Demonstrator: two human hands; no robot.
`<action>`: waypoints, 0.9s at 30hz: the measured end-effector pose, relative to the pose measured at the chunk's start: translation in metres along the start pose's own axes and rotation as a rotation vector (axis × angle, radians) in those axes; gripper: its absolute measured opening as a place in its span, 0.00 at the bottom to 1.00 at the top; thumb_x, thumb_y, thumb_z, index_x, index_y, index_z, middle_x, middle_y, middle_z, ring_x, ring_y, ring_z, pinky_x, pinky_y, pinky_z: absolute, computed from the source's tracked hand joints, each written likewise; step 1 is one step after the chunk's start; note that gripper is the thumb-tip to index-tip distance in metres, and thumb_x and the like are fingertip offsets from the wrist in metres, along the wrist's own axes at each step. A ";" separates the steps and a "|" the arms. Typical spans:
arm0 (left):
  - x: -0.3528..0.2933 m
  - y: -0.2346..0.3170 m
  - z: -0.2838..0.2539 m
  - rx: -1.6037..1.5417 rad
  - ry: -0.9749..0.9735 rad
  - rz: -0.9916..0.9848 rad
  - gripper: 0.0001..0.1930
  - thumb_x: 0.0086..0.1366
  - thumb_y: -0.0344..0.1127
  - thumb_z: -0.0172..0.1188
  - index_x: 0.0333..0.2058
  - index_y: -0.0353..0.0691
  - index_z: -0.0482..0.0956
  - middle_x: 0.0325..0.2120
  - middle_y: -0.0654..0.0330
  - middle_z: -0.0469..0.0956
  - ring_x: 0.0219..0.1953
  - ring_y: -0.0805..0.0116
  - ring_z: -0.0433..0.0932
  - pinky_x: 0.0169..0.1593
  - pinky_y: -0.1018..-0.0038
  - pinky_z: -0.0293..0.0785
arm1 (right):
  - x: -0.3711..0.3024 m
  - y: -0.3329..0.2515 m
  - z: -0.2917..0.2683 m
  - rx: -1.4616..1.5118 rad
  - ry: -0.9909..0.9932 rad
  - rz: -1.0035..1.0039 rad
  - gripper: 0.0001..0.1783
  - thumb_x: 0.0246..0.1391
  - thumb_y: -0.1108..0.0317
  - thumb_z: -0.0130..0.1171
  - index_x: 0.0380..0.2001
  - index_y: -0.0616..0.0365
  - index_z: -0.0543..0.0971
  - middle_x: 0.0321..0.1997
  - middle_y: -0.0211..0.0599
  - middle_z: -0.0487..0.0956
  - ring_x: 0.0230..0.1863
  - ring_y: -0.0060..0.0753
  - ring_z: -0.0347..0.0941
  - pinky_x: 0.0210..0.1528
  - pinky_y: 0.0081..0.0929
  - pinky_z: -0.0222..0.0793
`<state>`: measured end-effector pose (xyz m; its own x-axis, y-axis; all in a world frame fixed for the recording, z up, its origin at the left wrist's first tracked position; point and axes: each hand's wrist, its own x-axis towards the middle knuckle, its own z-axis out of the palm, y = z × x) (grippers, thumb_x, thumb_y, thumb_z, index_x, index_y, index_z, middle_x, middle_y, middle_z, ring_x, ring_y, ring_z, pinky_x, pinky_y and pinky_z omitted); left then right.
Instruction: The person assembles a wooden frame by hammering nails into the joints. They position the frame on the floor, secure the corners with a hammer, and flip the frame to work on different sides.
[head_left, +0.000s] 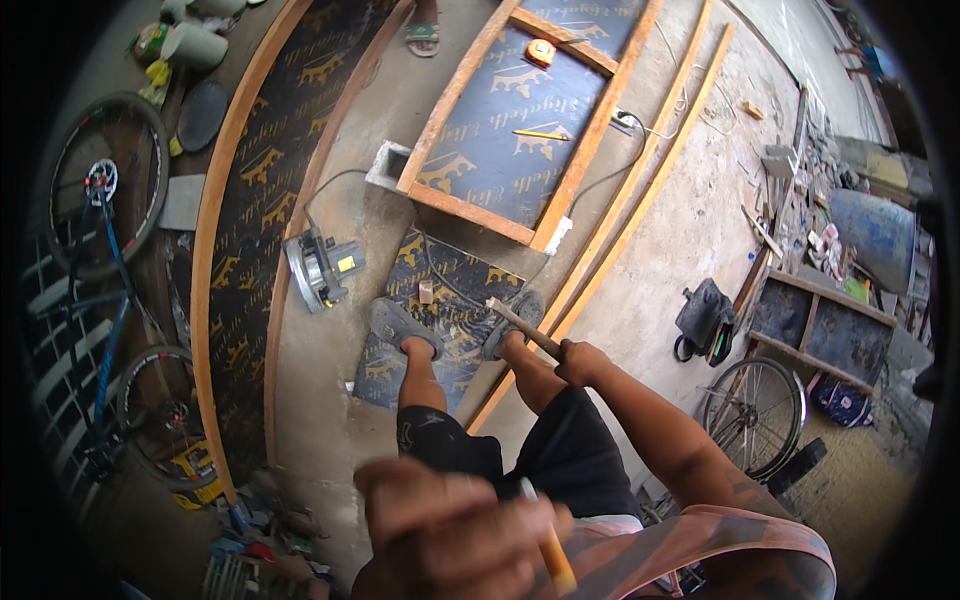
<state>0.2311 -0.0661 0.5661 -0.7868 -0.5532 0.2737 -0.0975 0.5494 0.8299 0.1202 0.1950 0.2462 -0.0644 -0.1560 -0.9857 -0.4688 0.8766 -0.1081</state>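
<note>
1. Wooden-handled hammer (520, 325): we see it gripped in the right hand (580, 360), its handle slanting up and left so the head sits above the right foot.
2. The right hand's fingers (572, 352) are wrapped tight around the lower end of the handle.
3. The left hand (450, 525) is close to the camera and blurred; its fingers are curled together, pinching a slim white-and-orange stick (548, 545) that points down and right.
4. Both feet, in grey sandals (400, 325), stand on a small dark printed plywood sheet (440, 315) lying on the concrete floor (330, 400).
5. A small pale wooden block (426, 291) rests on that sheet, between the feet.
6. A grey circular saw (318, 266) lies on the floor just left of the sheet.
7. Ahead we see a dark plywood panel framed in pale timber (520, 130), carrying a yellow pencil (540, 134) and an orange tape measure (541, 52).
8. A blue bicycle (100, 290) stands at the far left.
</note>
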 end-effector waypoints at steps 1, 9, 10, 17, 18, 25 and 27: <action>-0.017 -0.036 0.009 -0.027 0.004 -0.041 0.19 0.57 0.27 0.74 0.35 0.51 0.69 0.39 0.67 0.81 0.38 0.62 0.74 0.44 0.60 0.70 | -0.002 0.004 -0.006 -0.008 0.023 0.059 0.28 0.58 0.55 0.58 0.56 0.64 0.78 0.53 0.58 0.83 0.58 0.56 0.80 0.61 0.47 0.74; -0.209 -0.234 0.001 -0.050 0.330 -1.023 0.20 0.61 0.21 0.68 0.52 0.36 0.78 0.34 0.61 0.80 0.37 0.70 0.77 0.45 0.70 0.75 | 0.068 -0.106 -0.019 -0.192 0.187 0.048 0.37 0.60 0.50 0.58 0.63 0.68 0.67 0.54 0.63 0.82 0.58 0.59 0.79 0.61 0.48 0.74; -0.238 -0.250 -0.014 -0.058 0.328 -1.108 0.22 0.61 0.22 0.67 0.55 0.37 0.77 0.34 0.60 0.80 0.37 0.69 0.77 0.46 0.70 0.76 | 0.074 -0.125 -0.028 -0.203 0.135 0.075 0.39 0.58 0.52 0.60 0.64 0.69 0.65 0.54 0.64 0.82 0.59 0.60 0.79 0.62 0.47 0.74; -0.410 -0.301 -0.102 0.178 0.167 -1.350 0.24 0.64 0.24 0.64 0.60 0.40 0.77 0.35 0.58 0.80 0.37 0.67 0.77 0.46 0.68 0.76 | 0.081 -0.239 -0.076 -0.376 0.216 0.067 0.31 0.65 0.56 0.57 0.67 0.57 0.67 0.56 0.54 0.83 0.59 0.54 0.80 0.60 0.46 0.76; -0.422 -0.301 -0.108 0.185 0.159 -1.374 0.23 0.64 0.24 0.64 0.59 0.40 0.77 0.35 0.58 0.80 0.37 0.66 0.77 0.46 0.68 0.76 | 0.087 -0.245 -0.081 -0.397 0.237 0.070 0.31 0.65 0.56 0.57 0.68 0.56 0.68 0.56 0.53 0.83 0.59 0.54 0.80 0.60 0.46 0.76; -0.434 -0.303 -0.122 0.183 0.099 -1.508 0.21 0.65 0.25 0.64 0.57 0.40 0.77 0.34 0.58 0.81 0.36 0.66 0.79 0.45 0.67 0.76 | 0.120 -0.263 -0.083 -0.335 0.333 0.167 0.29 0.69 0.55 0.53 0.69 0.54 0.69 0.60 0.49 0.82 0.62 0.52 0.79 0.62 0.45 0.75; -0.438 -0.301 -0.123 0.163 0.107 -1.508 0.20 0.66 0.24 0.64 0.56 0.40 0.77 0.34 0.58 0.81 0.36 0.66 0.79 0.45 0.68 0.76 | 0.108 -0.281 -0.090 -0.394 0.285 0.121 0.28 0.70 0.57 0.51 0.69 0.54 0.69 0.60 0.49 0.82 0.62 0.52 0.79 0.62 0.45 0.75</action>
<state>0.6804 -0.0660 0.2559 0.1523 -0.6813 -0.7159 -0.8153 -0.4961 0.2987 0.1653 -0.1088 0.1815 -0.3513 -0.2300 -0.9076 -0.7368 0.6660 0.1164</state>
